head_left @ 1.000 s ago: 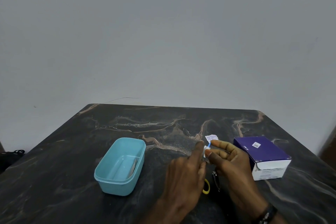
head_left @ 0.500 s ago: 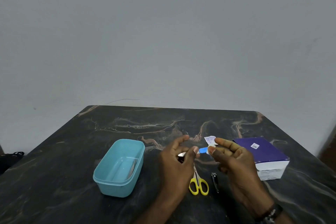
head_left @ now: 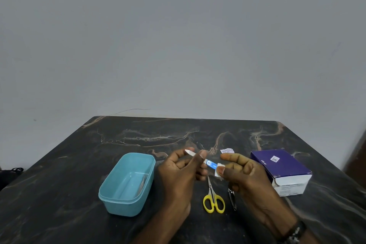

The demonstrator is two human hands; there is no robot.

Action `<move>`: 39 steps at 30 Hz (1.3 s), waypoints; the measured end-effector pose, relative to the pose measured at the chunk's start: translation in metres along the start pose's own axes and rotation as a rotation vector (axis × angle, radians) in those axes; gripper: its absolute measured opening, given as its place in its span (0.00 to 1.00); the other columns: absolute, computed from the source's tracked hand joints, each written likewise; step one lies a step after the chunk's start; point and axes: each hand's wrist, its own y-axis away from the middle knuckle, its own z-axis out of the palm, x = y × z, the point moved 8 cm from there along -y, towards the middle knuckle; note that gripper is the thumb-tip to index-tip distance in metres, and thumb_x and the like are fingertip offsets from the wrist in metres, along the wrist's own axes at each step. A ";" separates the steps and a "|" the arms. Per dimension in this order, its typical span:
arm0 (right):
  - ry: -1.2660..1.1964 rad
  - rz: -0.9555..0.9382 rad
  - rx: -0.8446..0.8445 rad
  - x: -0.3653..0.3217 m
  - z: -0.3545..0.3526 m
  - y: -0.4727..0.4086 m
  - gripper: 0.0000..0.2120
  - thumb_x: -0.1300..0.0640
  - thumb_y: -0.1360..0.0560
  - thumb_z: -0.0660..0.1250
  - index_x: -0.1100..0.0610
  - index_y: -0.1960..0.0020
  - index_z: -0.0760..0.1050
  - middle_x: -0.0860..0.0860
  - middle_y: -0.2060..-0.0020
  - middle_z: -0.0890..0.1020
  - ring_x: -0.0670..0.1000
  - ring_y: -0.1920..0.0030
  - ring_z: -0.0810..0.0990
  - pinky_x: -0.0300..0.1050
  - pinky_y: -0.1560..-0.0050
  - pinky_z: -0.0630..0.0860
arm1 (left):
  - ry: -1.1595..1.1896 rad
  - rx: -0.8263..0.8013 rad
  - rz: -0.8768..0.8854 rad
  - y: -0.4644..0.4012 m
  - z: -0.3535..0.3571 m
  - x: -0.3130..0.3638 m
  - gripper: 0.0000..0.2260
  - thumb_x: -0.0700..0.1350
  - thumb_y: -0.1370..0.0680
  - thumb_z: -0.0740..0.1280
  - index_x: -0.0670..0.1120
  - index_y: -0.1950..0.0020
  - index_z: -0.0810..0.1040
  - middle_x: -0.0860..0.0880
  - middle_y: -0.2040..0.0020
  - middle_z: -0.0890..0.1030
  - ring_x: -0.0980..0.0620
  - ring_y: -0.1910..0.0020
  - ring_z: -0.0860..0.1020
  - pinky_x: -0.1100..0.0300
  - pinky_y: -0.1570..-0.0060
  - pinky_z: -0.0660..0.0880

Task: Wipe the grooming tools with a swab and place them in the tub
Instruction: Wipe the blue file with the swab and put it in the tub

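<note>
My left hand (head_left: 179, 172) pinches a nail file (head_left: 209, 162) with a metal blade and a blue handle, held above the table. My right hand (head_left: 240, 172) pinches a small white swab (head_left: 218, 171) against the blue handle end. A teal tub (head_left: 111, 196) stands left of my hands with a metal tool (head_left: 143, 183) lying inside along its right wall. Yellow-handled scissors (head_left: 213, 197) and a metal nail clipper (head_left: 232, 198) lie on the dark marble table (head_left: 59, 174) below my hands.
A purple and white box (head_left: 283, 170) sits right of my right hand. A torn white wrapper (head_left: 227, 151) lies behind my hands. A grey wall stands behind the table's far edge.
My left hand lifted the nail file off the table and my hands drew apart. The swab has slid from the blade toward the blue handle. The scissors and clipper became uncovered.
</note>
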 end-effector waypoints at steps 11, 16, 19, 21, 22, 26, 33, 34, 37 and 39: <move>0.118 0.070 -0.083 0.015 0.013 0.004 0.28 0.66 0.41 0.78 0.64 0.43 0.75 0.65 0.61 0.85 0.62 0.58 0.85 0.51 0.53 0.80 | -0.400 -0.140 0.078 -0.002 0.007 -0.001 0.14 0.47 0.25 0.72 0.43 0.70 0.80 0.50 0.76 0.76 0.58 0.75 0.72 0.66 0.72 0.70; 0.149 0.073 -0.099 0.015 0.014 0.004 0.23 0.71 0.37 0.77 0.65 0.44 0.77 0.66 0.62 0.85 0.59 0.65 0.85 0.46 0.61 0.80 | -0.441 -0.155 0.090 0.003 0.011 -0.005 0.12 0.45 0.26 0.72 0.42 0.68 0.82 0.44 0.71 0.82 0.54 0.71 0.78 0.60 0.67 0.75; 0.222 0.101 -0.162 0.019 0.018 0.004 0.24 0.69 0.37 0.79 0.64 0.43 0.76 0.67 0.62 0.85 0.62 0.60 0.84 0.52 0.55 0.80 | -0.440 -0.080 0.125 0.001 0.006 -0.001 0.12 0.45 0.26 0.72 0.42 0.69 0.82 0.43 0.72 0.81 0.53 0.73 0.77 0.59 0.68 0.75; 0.250 0.097 -0.172 0.019 0.019 0.004 0.22 0.70 0.36 0.77 0.63 0.44 0.76 0.66 0.62 0.85 0.60 0.61 0.84 0.49 0.57 0.80 | -0.441 -0.066 0.144 0.001 0.005 0.001 0.13 0.45 0.26 0.72 0.41 0.69 0.81 0.44 0.73 0.80 0.56 0.74 0.75 0.63 0.71 0.73; 0.255 0.093 -0.165 0.017 0.019 0.004 0.22 0.71 0.36 0.77 0.63 0.44 0.77 0.65 0.62 0.85 0.59 0.62 0.85 0.48 0.58 0.80 | -0.438 -0.069 0.144 0.001 0.005 0.000 0.13 0.45 0.26 0.72 0.41 0.70 0.81 0.45 0.74 0.79 0.57 0.75 0.74 0.64 0.72 0.71; 0.195 0.093 -0.083 0.018 0.013 0.004 0.23 0.71 0.37 0.78 0.64 0.44 0.76 0.65 0.64 0.85 0.55 0.67 0.84 0.43 0.66 0.77 | -0.429 -0.094 0.122 0.001 0.007 -0.005 0.14 0.44 0.26 0.72 0.40 0.70 0.80 0.47 0.76 0.76 0.56 0.75 0.73 0.62 0.72 0.71; 0.197 0.113 -0.136 0.022 0.020 0.006 0.26 0.65 0.38 0.79 0.63 0.42 0.76 0.65 0.61 0.85 0.58 0.62 0.85 0.46 0.60 0.78 | -0.445 -0.039 0.159 0.003 0.005 0.000 0.14 0.45 0.26 0.72 0.39 0.69 0.81 0.42 0.73 0.80 0.53 0.74 0.77 0.61 0.71 0.75; 0.211 0.114 -0.155 0.022 0.022 0.007 0.27 0.64 0.39 0.79 0.62 0.42 0.76 0.65 0.61 0.85 0.58 0.61 0.85 0.47 0.58 0.78 | -0.449 -0.025 0.170 0.004 0.004 0.002 0.14 0.45 0.26 0.72 0.39 0.69 0.80 0.42 0.73 0.79 0.55 0.75 0.76 0.63 0.72 0.73; 0.221 0.112 -0.164 0.022 0.022 0.007 0.28 0.64 0.40 0.79 0.62 0.41 0.76 0.65 0.60 0.85 0.61 0.59 0.85 0.54 0.52 0.78 | -0.467 -0.007 0.197 0.004 0.003 0.005 0.14 0.45 0.26 0.72 0.40 0.70 0.80 0.43 0.73 0.79 0.58 0.76 0.74 0.65 0.73 0.72; 0.197 0.101 -0.134 0.021 0.020 0.006 0.28 0.65 0.40 0.79 0.62 0.42 0.76 0.66 0.61 0.85 0.61 0.61 0.84 0.54 0.55 0.78 | -0.475 -0.017 0.213 0.005 0.004 0.006 0.15 0.45 0.26 0.72 0.38 0.70 0.79 0.43 0.74 0.77 0.58 0.77 0.73 0.66 0.74 0.70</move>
